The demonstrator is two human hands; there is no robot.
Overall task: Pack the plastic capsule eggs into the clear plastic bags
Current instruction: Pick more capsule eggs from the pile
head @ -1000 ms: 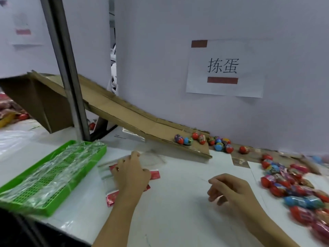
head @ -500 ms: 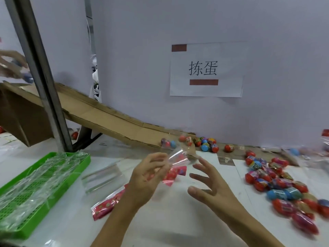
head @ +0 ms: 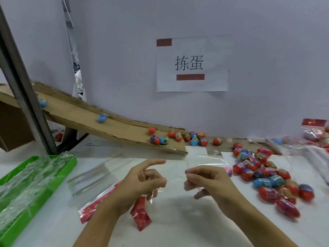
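Both hands are working at the near middle of the worktop (head: 178, 229): the left hand (head: 142, 180) and the right hand (head: 208, 180) are each pinching an edge of one clear plastic bag (head: 204, 162), apparently pulling its mouth apart, while the left forefinger is pointing free. Its film is showing almost invisibly, marked only by glare lines and a red printed header (head: 140, 215) hanging below the left hand. Capsule eggs (head: 270, 179), red, blue and patterned, each seemingly film-wrapped, are lying heaped toward the right edge, and more eggs are resting at the foot of the cardboard chute (head: 114, 127) at the far side. Spare flat bags (head: 92, 179) are lying left of the hands beside a green tray (head: 70, 164). As a judgement, the slick film may be slipping from either pinch, or its mouth may be clinging closed, so an egg would miss and roll away.
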